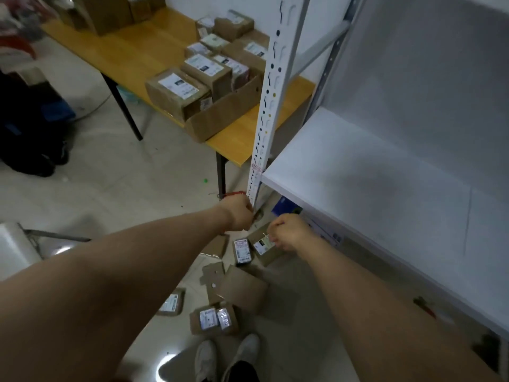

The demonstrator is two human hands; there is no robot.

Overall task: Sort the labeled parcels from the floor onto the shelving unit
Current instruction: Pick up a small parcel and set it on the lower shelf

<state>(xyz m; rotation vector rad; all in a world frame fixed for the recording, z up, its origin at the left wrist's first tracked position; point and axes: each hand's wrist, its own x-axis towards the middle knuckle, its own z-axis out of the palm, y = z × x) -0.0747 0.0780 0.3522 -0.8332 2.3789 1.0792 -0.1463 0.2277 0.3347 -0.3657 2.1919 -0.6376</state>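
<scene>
Both my arms reach down to the floor at the foot of the white shelving unit (358,172). My right hand (289,232) curls its fingers on a brown labeled parcel (268,253) lying by the shelf's lower edge. My left hand (238,213) is at the base of the perforated post (271,92), with its back toward me and its fingers hidden. A small dark labeled parcel (242,250) lies just left of the held one. More labeled parcels (213,318) and another (172,301) lie nearer my feet. The shelf board in view is bare.
Flat cardboard pieces (242,288) lie among the floor parcels. A yellow table (154,51) behind the post carries an open carton (220,117) and several labeled boxes. My white shoes (206,359) stand at the bottom. A blue item (283,205) lies under the shelf.
</scene>
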